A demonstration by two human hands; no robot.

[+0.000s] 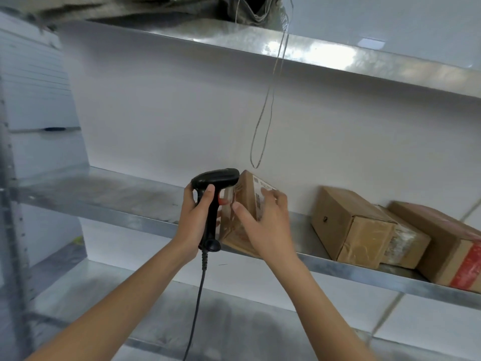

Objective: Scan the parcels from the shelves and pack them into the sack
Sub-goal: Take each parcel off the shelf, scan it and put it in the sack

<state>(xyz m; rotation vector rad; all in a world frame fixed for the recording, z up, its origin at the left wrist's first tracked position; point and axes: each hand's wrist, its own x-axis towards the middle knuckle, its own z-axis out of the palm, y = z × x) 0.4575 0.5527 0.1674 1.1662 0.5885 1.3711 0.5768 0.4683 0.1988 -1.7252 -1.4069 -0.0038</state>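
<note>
Metal shelf (pixel 104 201) against white wall (pixel 182 121)

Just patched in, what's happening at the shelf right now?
A person holds a black corded scanner in the left hand, its head right against a cardboard parcel that the right hand grips, tilted up on the middle shelf. Three more parcels lie further right on that shelf. No sack can be made out for certain.
</note>
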